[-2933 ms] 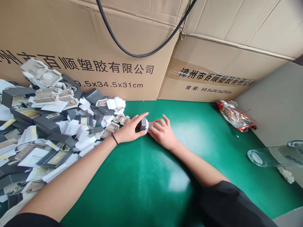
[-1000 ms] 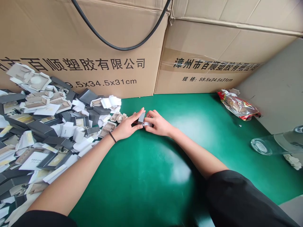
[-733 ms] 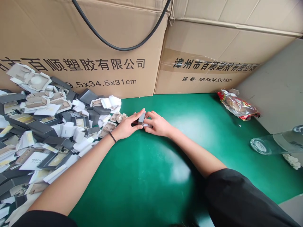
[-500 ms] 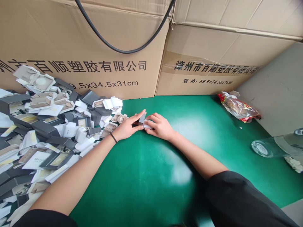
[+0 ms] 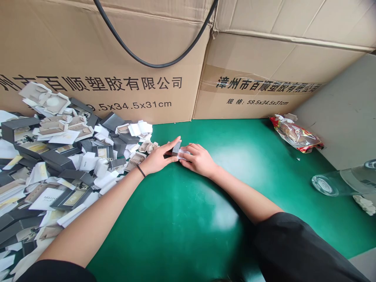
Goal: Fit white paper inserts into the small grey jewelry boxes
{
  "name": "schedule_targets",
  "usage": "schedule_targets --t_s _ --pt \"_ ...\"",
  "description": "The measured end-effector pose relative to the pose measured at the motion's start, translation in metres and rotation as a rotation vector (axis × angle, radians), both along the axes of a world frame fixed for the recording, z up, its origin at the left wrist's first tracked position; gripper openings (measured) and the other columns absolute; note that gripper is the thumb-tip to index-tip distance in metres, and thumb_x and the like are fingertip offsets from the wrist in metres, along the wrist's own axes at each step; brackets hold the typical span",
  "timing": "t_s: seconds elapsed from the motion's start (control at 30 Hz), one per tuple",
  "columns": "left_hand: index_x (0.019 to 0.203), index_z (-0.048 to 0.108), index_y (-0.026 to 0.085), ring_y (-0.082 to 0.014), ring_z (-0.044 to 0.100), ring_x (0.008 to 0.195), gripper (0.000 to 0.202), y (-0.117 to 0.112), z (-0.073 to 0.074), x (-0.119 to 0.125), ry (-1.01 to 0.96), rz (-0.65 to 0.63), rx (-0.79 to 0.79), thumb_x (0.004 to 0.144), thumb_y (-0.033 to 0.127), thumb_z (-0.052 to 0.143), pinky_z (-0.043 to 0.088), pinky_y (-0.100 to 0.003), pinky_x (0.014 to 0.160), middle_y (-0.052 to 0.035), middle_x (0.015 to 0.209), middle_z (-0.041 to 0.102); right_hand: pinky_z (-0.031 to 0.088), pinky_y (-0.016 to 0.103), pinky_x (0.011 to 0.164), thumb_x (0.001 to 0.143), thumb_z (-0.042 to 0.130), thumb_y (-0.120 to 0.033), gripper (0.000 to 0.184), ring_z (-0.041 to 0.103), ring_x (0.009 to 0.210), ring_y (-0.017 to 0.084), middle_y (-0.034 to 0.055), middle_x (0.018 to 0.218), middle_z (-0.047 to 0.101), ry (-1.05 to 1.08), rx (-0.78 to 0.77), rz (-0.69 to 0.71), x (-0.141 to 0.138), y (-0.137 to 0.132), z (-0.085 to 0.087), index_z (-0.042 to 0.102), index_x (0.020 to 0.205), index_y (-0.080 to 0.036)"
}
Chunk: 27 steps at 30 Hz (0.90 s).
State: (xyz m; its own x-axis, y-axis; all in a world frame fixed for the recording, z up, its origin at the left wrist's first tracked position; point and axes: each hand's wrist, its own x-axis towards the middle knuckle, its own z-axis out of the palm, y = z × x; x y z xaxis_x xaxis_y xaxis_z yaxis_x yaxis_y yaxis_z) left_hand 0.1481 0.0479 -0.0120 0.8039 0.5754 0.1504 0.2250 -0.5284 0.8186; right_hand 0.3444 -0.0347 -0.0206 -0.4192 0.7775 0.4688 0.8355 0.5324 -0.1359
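Note:
A small grey box [image 5: 176, 148] stands on the green table [image 5: 188, 219] between both my hands. My left hand [image 5: 160, 157] grips it from the left, thumb and fingers closed round its side. My right hand [image 5: 199, 158] holds a white insert [image 5: 183, 152] pressed against the box's right side, fingers curled on it. A black band sits on my left wrist.
A heap of grey boxes and white and beige inserts [image 5: 58, 156] covers the table's left side. Two large cardboard cartons [image 5: 123, 58] stand along the back, with a black cable [image 5: 152, 62] hanging in front. At the right lie a red snack bag [image 5: 295, 137] and a clear bottle [image 5: 340, 183].
My hands have stayed on the box and insert; my right fingers have shifted slightly against the box. The camera view has moved a little.

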Motion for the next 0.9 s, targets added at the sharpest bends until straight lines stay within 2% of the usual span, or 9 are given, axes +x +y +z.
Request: schedule_targets --t_s 0.1,0.2,0.27,0.4,0.53,0.73,0.9 --pt "0.145 0.022 0.030 -0.0227 0.041 0.130 0.072 0.000 -0.001 0.000 -0.010 -0.003 -0.020 0.083 0.046 0.055 0.034 -0.040 0.108 -0.0037 0.145 0.038 0.041 0.041 0.089 0.090 0.048 -0.032 0.021 0.052 0.098 0.022 0.0104 0.106 0.062 0.001 -0.019 0.000 -0.001 -0.001 0.002 0.063 0.098 -0.020" --pt "0.145 0.023 0.029 -0.0230 0.042 0.129 0.072 0.000 -0.002 0.001 -0.016 0.004 -0.021 0.083 0.047 0.055 0.034 -0.041 0.107 -0.0042 0.145 0.038 0.040 0.040 0.088 0.091 0.047 -0.032 0.021 0.050 0.103 0.023 0.0099 0.113 0.060 0.028 -0.016 -0.005 -0.001 -0.001 0.003 0.062 0.099 -0.020" --pt "0.144 0.026 0.029 -0.0238 0.042 0.129 0.072 0.000 -0.002 0.000 -0.014 0.012 0.008 0.082 0.049 0.056 0.035 -0.041 0.108 -0.0040 0.145 0.039 0.040 0.040 0.086 0.090 0.047 -0.034 0.022 0.048 0.105 0.024 0.0095 0.116 0.059 0.035 0.002 -0.005 -0.001 0.000 0.004 0.061 0.099 -0.020" --pt "0.141 0.035 0.028 -0.0243 0.042 0.129 0.068 -0.001 -0.005 -0.001 -0.032 0.010 0.110 0.080 0.050 0.058 0.035 -0.041 0.108 -0.0037 0.142 0.043 0.040 0.039 0.079 0.088 0.049 -0.042 0.027 0.048 0.099 0.025 0.0100 0.110 0.060 0.004 -0.015 -0.021 -0.004 0.001 0.005 0.060 0.096 -0.019" --pt "0.139 0.038 0.026 -0.0232 0.045 0.127 0.066 0.000 -0.007 -0.001 -0.072 -0.008 0.159 0.080 0.049 0.059 0.037 -0.038 0.107 -0.0041 0.141 0.045 0.041 0.039 0.077 0.087 0.052 -0.039 0.024 0.048 0.097 0.024 0.0097 0.105 0.061 0.077 -0.075 -0.039 -0.007 0.001 0.006 0.059 0.096 -0.018" --pt "0.140 0.036 0.029 -0.0231 0.043 0.128 0.067 -0.001 -0.005 0.000 -0.022 0.011 0.118 0.080 0.051 0.058 0.037 -0.039 0.108 -0.0018 0.143 0.042 0.044 0.039 0.083 0.087 0.052 -0.035 0.025 0.048 0.092 0.022 0.0092 0.103 0.058 0.275 -0.101 0.019 -0.003 0.000 0.010 0.054 0.106 -0.019" --pt "0.140 0.036 0.030 -0.0234 0.044 0.128 0.068 -0.001 -0.004 0.000 -0.001 0.013 0.097 0.080 0.053 0.057 0.036 -0.038 0.108 -0.0016 0.143 0.042 0.044 0.039 0.081 0.085 0.051 -0.034 0.023 0.046 0.087 0.022 0.0104 0.099 0.055 0.173 -0.138 0.034 -0.001 0.003 0.012 0.054 0.101 -0.017"
